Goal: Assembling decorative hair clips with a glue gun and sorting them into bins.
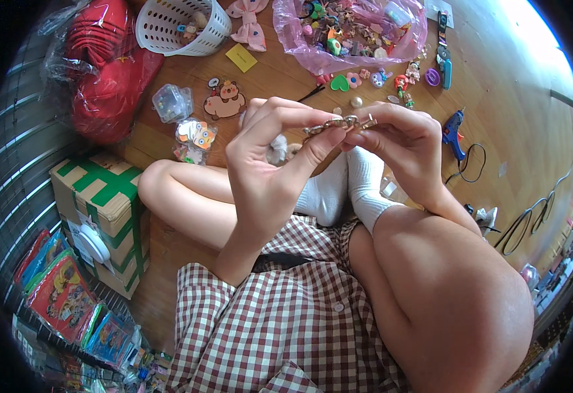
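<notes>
Both my hands are raised over my crossed legs, closed on one small gold-coloured metal piece [341,122] that looks like a short chain with a clasp. Thumb and forefinger of my left hand [270,154] pinch its left end. My right hand [407,141] pinches the right end, where a small stub sticks up. Fingers cover part of it, so its exact kind is unclear. Just beyond my fingertips a pearl-like bead [356,102] lies on the wooden floor. Partly behind my left hand is a grey fluffy ball [276,149].
A pink plastic bag [286,36] of small charms lies at the far middle, near a white basket [147,29]. To the right is a blue glue gun [453,134] with a cord. A taped cardboard box [99,203] and red items in plastic [106,92] stand left.
</notes>
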